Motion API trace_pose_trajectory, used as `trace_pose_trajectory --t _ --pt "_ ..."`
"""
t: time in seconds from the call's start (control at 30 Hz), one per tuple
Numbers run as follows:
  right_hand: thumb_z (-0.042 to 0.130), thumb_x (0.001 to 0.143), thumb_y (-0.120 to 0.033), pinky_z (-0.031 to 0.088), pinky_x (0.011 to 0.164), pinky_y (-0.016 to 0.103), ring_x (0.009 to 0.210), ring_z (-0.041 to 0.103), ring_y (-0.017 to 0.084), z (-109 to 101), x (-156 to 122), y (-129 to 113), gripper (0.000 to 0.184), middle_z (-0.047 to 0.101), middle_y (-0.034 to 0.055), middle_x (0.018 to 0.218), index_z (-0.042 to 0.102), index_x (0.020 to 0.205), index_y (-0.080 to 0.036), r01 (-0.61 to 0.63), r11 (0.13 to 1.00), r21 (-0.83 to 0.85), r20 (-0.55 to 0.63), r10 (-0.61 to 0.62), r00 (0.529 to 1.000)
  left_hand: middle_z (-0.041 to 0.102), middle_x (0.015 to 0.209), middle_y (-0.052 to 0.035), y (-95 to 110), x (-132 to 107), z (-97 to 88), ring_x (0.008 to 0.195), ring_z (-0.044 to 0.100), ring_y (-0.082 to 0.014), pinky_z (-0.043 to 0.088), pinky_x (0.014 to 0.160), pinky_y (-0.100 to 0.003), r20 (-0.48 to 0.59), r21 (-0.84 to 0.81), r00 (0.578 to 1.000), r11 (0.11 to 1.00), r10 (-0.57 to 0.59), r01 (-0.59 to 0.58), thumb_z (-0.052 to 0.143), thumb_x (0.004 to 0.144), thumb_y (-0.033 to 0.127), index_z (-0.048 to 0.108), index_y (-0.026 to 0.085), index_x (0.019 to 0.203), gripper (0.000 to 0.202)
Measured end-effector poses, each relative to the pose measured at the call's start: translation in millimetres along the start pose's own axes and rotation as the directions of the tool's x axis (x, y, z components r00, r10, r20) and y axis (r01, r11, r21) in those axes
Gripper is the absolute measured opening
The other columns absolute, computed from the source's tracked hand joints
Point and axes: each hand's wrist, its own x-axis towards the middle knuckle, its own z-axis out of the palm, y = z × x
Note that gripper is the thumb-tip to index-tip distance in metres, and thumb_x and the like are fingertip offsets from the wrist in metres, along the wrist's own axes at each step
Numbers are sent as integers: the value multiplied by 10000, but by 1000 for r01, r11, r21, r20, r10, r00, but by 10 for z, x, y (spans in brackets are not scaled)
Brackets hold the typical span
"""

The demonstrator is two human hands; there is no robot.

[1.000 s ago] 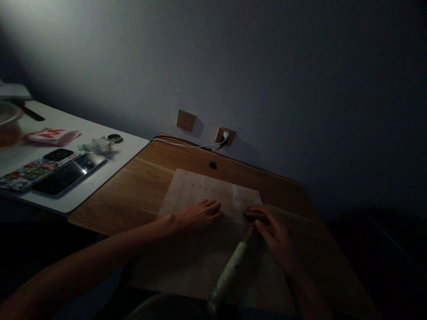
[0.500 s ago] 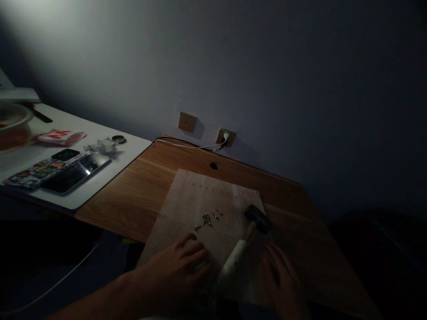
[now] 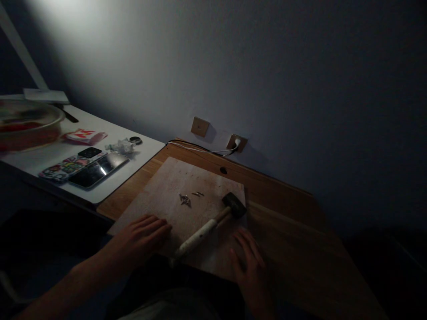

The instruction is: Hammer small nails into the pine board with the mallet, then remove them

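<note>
Pale wooden board, laid flat and aslant on a brown wooden tabletop, with a row of small dark marks near its far edge. Hammer, black-headed, with bare wooden neck and white-wrapped handle, lying diagonally across the board, head toward the right edge, handle end toward the near edge. Loose cluster of small metal fasteners, near mid-board, exact type too small to tell; two further metal pieces just beside, on the far right of the cluster. Left hand, palm down at the left near part of the board, left of the handle; grip loose, fingers extended side by side, thumb out of sight. Right hand, at the right edge of the board, nearest to the hammer head; grip apart, thumb away from the fingers, clear of the hammer. On the adjoining white tabletop, at left: dark-screened phone, colourful patterned item, crumpled clear wrapper, red-and-white packet, translucent bowl. On the wall behind: two brown plates, one with white plug.
</note>
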Motion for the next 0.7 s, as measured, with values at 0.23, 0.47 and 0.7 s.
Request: trace_pose_trajectory --t 0.23,0.47,0.7 --pt "531 1024 -342 459 1186 537 1447 506 306 169 218 -430 390 547 141 1548 660 1364 -201 32 996 80 175 -46 983 738 1177 -102 -580 -112 -395 1070 693 -252 536 973 -381 -24 56 938 937 -345 345 401 1039 389 698 208 1140 362" --pt "538 1028 -339 452 1187 574 1495 442 327 242 304 -468 383 583 103 1534 677 1369 -237 78 996 53 222 -88 971 649 1343 -151 -707 -65 -641 1138 654 -297 524 974 -422 -69 234 818 788 -571 570 354 1052 396 642 151 1102 381" --pt "504 1051 -423 396 1196 631 1491 432 360 182 316 -320 424 684 114 1415 696 1351 -195 101 993 -60 213 -86 973 684 1250 -180 -556 23 -581 829 709 -298 530 645 -389 -64 254 771 736 -634 627 312 1036 411 678 158 1136 456"
